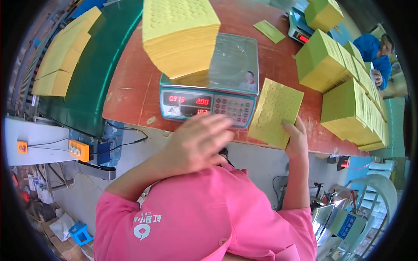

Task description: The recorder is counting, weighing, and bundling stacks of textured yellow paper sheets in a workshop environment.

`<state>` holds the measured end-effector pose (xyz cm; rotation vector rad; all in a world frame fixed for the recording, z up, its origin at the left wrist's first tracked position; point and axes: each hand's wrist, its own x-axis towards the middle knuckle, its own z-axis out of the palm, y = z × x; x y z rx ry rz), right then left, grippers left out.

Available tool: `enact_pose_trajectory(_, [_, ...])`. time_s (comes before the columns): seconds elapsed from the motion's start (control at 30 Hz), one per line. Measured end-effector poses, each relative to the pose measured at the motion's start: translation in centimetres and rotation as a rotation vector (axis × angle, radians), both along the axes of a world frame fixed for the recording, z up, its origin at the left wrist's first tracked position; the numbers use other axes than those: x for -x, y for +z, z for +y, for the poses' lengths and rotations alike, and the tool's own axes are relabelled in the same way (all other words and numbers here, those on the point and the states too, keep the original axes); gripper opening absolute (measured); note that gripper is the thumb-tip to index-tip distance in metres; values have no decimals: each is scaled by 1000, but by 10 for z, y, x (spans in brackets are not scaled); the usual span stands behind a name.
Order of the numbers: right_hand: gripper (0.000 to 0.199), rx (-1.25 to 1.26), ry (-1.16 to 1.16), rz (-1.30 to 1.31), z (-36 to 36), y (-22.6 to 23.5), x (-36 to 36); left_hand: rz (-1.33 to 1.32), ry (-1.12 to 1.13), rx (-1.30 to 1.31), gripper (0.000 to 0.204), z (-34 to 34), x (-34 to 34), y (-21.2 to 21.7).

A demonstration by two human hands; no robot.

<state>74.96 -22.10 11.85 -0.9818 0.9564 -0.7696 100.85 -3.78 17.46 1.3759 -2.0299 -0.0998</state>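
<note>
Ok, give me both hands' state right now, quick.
Left hand: open, fingers spread, blurred, holding nothing, in front of the scale.
Right hand: gripping the thin yellow-green sheet bundle at its lower edge.

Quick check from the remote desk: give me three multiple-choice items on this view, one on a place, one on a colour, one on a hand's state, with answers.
1. Where does the tall stack of yellow paper sheets sit?
A. on the digital weighing scale
B. on the floor
C. on the green conveyor belt

2. What colour is the tabletop?
A. white
B. reddish brown
C. black

3. What is the right hand doing?
A. resting empty
B. gripping a thin bundle of yellow-green perforated sheets
C. pressing the scale's keys

Answers: 1 A, the stack rests on the scale's platform; 2 B, bare reddish-brown surface shows beside the scale; 3 B, fingers clasp the bundle's lower edge.
</note>
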Motion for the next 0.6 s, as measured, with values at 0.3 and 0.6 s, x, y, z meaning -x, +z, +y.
enact_pose_trajectory(0.3, [37,189,57,211,-172,-45,15,402,712,-131,17,77,-13,-46])
enact_pose_trajectory(0.6, [32,216,248,233,-299,-94,-72,425,953,-213,18,114,21,-53])
